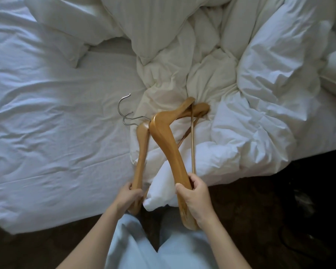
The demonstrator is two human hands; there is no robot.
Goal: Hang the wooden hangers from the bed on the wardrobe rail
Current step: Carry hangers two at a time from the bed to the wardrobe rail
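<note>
- You've got a wooden hanger in each hand, both lifted just over the edge of the bed [47, 133], their far ends above the crumpled duvet [260, 94].
- Your left hand [131, 197] is closed round the near end of the left hanger [143, 150], fingers wrapped onto the lower arm of it.
- Your right hand [197, 195] is clamped on the right hanger [167, 140], thumb on one side, fingers [194, 179] curled over the arm and seemingly the thin trouser bar [192, 140] too.
- The metal hooks [124, 111] point away from you to the left, over the sheet, and look close enough to tangle.
- There may be a third hanger [200, 109] in the right-hand bundle, its tip showing behind the first; I can't say for certain.
- Handling call: these are rigid, smooth-lacquered and fairly light, so they won't bend but could slide in your palm when held by one end.
- I'd shift your grip up toward the neck, under the hook, for better balance when you reach for the rail.
- No wardrobe or rail in view yet; hanging is all still ahead of you.
</note>
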